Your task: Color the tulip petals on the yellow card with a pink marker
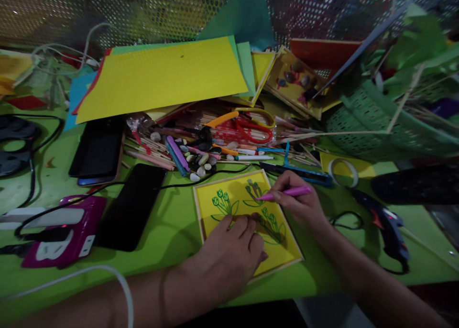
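A yellow framed board (pixel 265 266) lies tilted on the green table, with green-outlined flowers drawn on it. My right hand (pixel 299 201) pinches a purple pen (pixel 297 191), its tip at the upper right flower drawing (pixel 254 190), whose blooms look darker. Across the lower left of the board rests my left hand (pixel 231 249), fingers bent together near the centre; whether anything is under them is hidden. Two other flower drawings show, one at the upper left (pixel 222 202) and one to the right of my left fingers (pixel 273 225).
Pebbles (pixel 202 160), pens, sticks and red-handled scissors (pixel 254 132) lie behind the board. Yellow sheets (pixel 161 74) are stacked farther back. Phones (pixel 132 208) and a magenta power strip (pixel 89 213) are left; a tape roll (pixel 343 172), glue gun (pixel 389 227) and green basket (pixel 387 122) are right.
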The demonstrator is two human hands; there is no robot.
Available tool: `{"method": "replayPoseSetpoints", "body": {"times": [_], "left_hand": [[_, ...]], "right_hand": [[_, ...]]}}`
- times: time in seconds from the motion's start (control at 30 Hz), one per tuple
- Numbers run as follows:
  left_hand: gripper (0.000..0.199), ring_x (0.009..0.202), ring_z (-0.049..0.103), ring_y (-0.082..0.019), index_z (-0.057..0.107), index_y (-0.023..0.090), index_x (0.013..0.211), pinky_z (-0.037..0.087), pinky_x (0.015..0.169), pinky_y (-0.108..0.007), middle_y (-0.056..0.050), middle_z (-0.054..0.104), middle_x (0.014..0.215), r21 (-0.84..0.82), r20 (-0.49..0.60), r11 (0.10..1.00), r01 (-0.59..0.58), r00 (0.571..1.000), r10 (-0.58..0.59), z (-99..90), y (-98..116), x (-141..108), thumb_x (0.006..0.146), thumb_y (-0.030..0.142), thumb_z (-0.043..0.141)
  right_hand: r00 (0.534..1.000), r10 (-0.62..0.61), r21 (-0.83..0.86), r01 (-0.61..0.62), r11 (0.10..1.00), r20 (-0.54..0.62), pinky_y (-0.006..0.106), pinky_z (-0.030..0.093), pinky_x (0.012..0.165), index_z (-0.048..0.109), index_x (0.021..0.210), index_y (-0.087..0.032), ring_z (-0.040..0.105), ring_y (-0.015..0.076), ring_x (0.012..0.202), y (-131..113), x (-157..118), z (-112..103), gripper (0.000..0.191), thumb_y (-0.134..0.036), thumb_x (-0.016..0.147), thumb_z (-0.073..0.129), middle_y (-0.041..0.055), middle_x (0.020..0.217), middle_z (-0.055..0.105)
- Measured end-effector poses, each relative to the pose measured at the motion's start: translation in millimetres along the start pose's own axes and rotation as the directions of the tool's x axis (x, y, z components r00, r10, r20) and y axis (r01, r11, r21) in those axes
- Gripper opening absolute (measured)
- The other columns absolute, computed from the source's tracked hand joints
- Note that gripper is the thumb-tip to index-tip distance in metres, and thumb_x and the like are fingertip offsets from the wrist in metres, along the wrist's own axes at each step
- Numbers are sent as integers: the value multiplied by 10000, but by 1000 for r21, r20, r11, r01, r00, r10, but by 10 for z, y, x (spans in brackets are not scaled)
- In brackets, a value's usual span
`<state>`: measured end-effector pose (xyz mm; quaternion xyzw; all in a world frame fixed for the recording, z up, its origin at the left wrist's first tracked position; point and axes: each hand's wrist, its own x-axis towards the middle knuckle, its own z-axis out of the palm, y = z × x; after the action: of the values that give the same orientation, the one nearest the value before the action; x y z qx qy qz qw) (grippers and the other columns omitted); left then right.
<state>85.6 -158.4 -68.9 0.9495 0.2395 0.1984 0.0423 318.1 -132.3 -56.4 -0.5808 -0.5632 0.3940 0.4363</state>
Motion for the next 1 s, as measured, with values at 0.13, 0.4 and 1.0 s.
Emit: {"method": "replayPoseSetpoints", "body": {"times": [0.13, 0.4, 1.0], "left_hand": [[252, 1032, 701, -238, 612, 169, 916, 481, 871, -392, -104, 776, 1069, -1, 15, 1000, 0, 1000, 0, -13, 4, 10, 1062, 370, 568], [243, 1040, 704, -250, 605, 169, 927, 483, 883, -406, -107, 777, 1092, 7, -1, 1000, -1, 1000, 1, -2, 0, 8, 1053, 376, 583], [253, 1031, 706, -237, 625, 174, 911, 495, 885, -400, -81, 780, 1040, 1, -26, 1000, 2, 1000, -2, -4, -2, 15, 1066, 359, 550]], "right_hand": [[1000, 10, 52, -11, 999, 22, 308, 511, 592, 624, 747, -235, 582, 183, 650, -8, 1, -3, 174, -287, 849, 755, -14, 705, 571], [1000, 3, 61, -5, 998, 24, 287, 534, 605, 650, 784, -227, 562, 163, 662, -4, -6, -2, 136, -266, 866, 752, -16, 733, 585], [999, 31, 137, -36, 990, 36, 317, 588, 622, 630, 734, -233, 619, 178, 657, 19, -10, -4, 206, -312, 853, 777, -26, 704, 551]]}}
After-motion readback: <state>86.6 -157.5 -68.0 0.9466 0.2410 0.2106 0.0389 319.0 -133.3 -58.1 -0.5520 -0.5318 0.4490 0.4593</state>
